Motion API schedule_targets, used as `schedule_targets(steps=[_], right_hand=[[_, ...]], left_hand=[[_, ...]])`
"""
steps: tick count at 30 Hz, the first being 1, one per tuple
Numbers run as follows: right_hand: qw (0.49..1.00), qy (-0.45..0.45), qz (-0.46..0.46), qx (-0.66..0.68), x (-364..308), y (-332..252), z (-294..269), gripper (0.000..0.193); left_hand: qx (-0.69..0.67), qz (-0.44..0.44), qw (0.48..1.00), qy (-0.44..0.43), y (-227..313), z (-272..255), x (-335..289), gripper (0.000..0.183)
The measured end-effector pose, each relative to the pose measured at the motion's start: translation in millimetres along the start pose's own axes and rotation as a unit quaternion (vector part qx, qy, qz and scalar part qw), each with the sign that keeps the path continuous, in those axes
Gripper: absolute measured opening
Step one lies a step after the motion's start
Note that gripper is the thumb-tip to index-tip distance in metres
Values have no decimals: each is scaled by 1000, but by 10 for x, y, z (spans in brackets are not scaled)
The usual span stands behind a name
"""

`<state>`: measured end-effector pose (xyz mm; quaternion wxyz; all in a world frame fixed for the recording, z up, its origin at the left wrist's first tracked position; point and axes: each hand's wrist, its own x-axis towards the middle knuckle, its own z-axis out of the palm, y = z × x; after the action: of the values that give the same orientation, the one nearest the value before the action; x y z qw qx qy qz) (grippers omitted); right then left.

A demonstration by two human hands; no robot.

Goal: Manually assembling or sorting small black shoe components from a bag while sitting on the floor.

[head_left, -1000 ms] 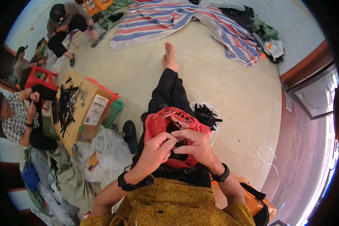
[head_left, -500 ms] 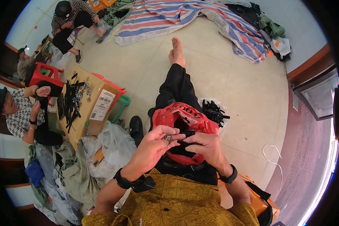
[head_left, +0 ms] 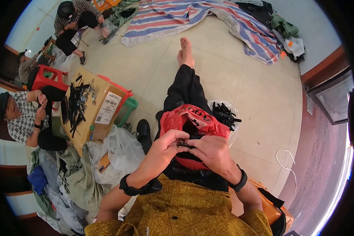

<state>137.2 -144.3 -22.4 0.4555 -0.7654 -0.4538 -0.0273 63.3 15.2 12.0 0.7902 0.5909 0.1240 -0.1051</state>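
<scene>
My left hand pinches a small metal buckle, mostly hidden by the fingers. My right hand is closed on a short black strap, whose end meets the buckle between both sets of fingertips. Just how the two fit together there is too small to make out. Both hands are over an open red plastic bag on my lap, with dark contents inside. Beside my leg, several black straps are heaped on a clear plastic bag on the floor.
On the left a cardboard box carries black straps and small metal pieces, and a person sits behind it. Clear plastic and cloth lie nearby. A striped sheet covers the far floor. A white cord lies right.
My hands have come together, bringing the strap and the metal buckle into contact between the fingertips. The person at the box has drawn both hands close together.
</scene>
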Motion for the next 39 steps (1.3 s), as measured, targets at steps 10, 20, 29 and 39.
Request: schedule_targets(steps=[10,20,29,39], right_hand=[[988,1,-68,-140,-47,-19,9,15],[999,10,6,-45,-72,-41,-6,18],[995,-14,55,82,-28,-104,14,27],[991,-28,69,110,-9,-175,5,23]], left_hand=[[30,-48,998,8,-3,-11,23,23],[-36,-64,997,30,-2,37,-30,22],[-69,-71,994,54,9,-34,-121,20],[-152,-65,986,31,-84,-106,-176,18]])
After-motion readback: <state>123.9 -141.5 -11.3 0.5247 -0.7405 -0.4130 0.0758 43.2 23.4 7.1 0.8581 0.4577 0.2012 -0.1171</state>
